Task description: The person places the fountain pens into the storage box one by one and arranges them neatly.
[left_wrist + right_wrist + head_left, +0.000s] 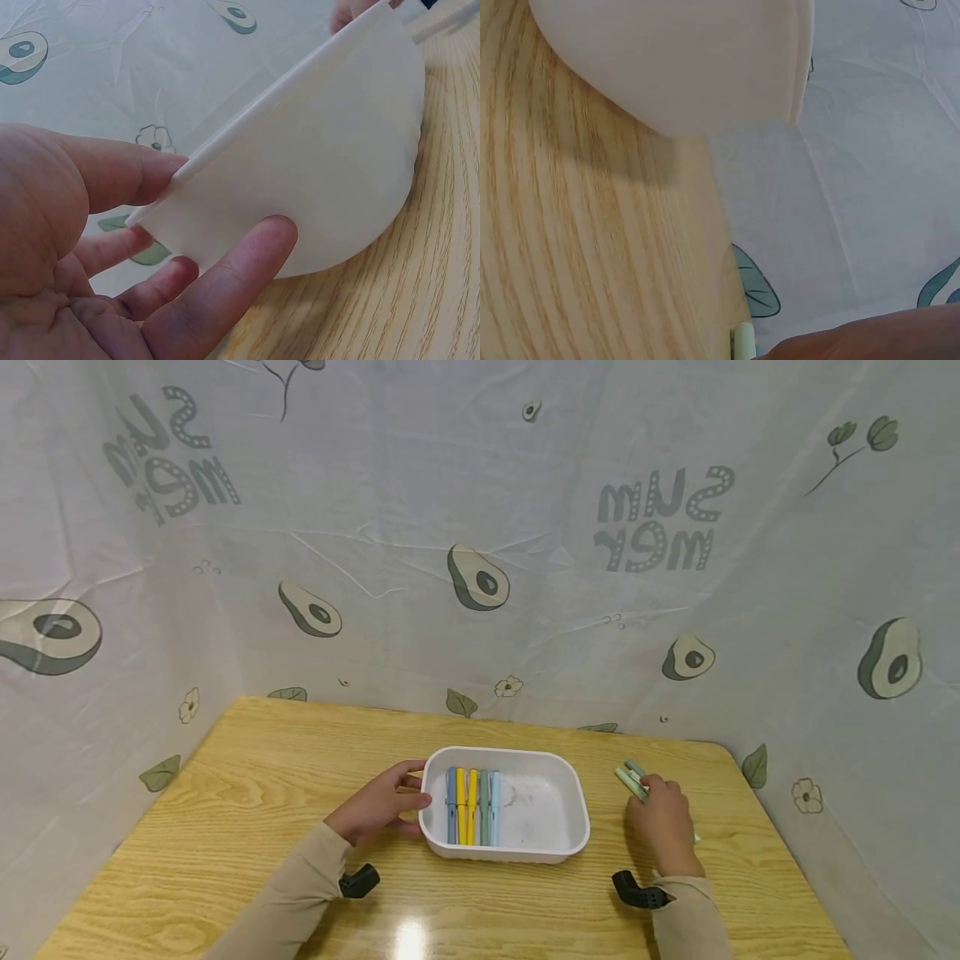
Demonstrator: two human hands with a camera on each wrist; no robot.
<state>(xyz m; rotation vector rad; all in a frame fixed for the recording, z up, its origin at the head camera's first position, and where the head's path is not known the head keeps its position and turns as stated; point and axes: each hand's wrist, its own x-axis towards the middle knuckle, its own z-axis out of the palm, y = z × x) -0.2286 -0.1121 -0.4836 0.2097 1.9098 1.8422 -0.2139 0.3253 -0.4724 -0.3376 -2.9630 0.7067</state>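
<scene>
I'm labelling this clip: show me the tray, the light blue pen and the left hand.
Tray [546, 814]: head view, bare floor.
Light blue pen [495, 814]: head view, its middle.
Left hand [381, 805]: head view, its middle.

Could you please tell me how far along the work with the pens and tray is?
Five pens already lie side by side in the white tray, which looks done. In hand: the left grip holds the tray; the right grip is at green pens on the table; whether it pinches one is hidden. Probably left: moving those into the tray's bare right part.

Smooth matt plast. tray, glossy wood-grain tbl
</scene>
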